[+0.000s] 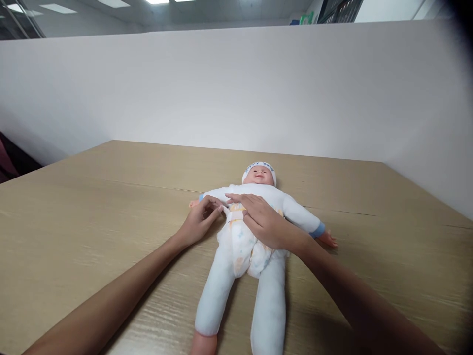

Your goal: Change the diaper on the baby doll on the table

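Note:
A baby doll (271,296) in a white suit with blue cuffs and a white lettered cap lies on its back, legs toward me. Around its hips sits a white diaper (242,241) with orange and blue prints. At the diaper's waist on the left side, my left hand (202,217) pinches the white edge or tab between thumb and fingers. My right hand (262,222) lies flat across the front of the diaper and the doll's belly, fingers stretched to the left. It covers much of the waistband's right half.
The doll rests on a wide wooden table (111,212) with thin seams across it. A white partition (207,88) rises behind the table and continues along the right. Something dark and maroon (11,158) stands beyond the left edge.

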The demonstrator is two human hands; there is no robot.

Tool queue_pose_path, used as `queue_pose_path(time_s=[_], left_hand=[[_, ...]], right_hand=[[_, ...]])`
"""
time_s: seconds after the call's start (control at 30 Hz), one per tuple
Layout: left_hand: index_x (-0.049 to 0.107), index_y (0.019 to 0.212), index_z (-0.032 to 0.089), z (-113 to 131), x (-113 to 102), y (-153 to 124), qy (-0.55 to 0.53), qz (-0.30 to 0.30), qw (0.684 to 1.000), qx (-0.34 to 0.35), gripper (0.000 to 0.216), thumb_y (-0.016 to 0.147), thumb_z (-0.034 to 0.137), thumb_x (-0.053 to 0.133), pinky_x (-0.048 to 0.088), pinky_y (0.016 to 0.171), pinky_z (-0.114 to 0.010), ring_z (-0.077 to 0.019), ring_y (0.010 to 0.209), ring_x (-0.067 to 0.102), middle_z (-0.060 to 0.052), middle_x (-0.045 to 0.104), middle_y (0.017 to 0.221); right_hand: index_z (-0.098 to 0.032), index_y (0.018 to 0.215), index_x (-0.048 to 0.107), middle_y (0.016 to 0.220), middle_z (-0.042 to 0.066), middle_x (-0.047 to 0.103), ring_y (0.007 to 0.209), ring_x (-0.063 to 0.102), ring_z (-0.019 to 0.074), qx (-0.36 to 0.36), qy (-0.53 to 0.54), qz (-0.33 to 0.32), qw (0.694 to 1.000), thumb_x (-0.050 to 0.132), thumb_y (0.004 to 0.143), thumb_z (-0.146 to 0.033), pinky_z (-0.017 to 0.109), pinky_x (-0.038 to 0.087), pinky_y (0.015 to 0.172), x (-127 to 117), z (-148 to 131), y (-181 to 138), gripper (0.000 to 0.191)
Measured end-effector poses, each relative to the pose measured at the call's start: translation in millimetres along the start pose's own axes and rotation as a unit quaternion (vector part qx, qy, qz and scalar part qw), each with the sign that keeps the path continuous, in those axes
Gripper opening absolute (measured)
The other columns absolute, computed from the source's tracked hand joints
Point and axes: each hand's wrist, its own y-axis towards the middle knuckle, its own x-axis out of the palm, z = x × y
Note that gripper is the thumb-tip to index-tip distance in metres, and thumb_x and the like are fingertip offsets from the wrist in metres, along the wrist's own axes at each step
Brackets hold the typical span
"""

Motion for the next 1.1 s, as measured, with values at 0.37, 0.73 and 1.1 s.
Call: queue_pose_path(time_s=[0.37,0.73,1.1], left_hand=[[0.06,0.112,0.021,23,20,-7,0.091,0.17,0.978,0.077,0.012,0.105,0.03,0.056,0.049,0.083,-0.032,-0.0166,0.089,0.061,-0.005,0.067,0.111],[0.063,0.115,0.026,106,11,-114,0.201,-0.214,0.954,0.062,0.014,0.105,0.032,0.056,0.041,0.098,-0.04,-0.0249,0.11,0.054,-0.004,0.07,0.113],[0.06,0.104,0.019,92,66,-99,0.403,0.005,0.914,-0.047,0.032,0.099,0.051,0.063,0.037,0.088,-0.044,-0.0326,0.092,0.059,-0.006,0.07,0.085]], right_hand=[[-0.025,0.137,0.06,0.135,0.007,0.067,0.13,0.059,0.0239,-0.002,0.05,0.135,0.99,0.044,0.1,-0.009,0.046,0.042,0.117,-17,-19,-2,0.043],[-0.02,0.102,0.065,0.097,0.006,0.071,0.099,0.061,0.0248,0.051,-0.032,0.016,0.998,0.054,0.098,-0.011,0.039,0.047,0.088,25,-119,-138,0.015],[-0.025,0.129,0.068,0.092,0.007,0.074,0.097,0.059,0.0315,0.224,-0.193,0.107,0.949,0.068,0.099,-0.039,0.044,0.044,0.087,30,-94,-141,0.032]])
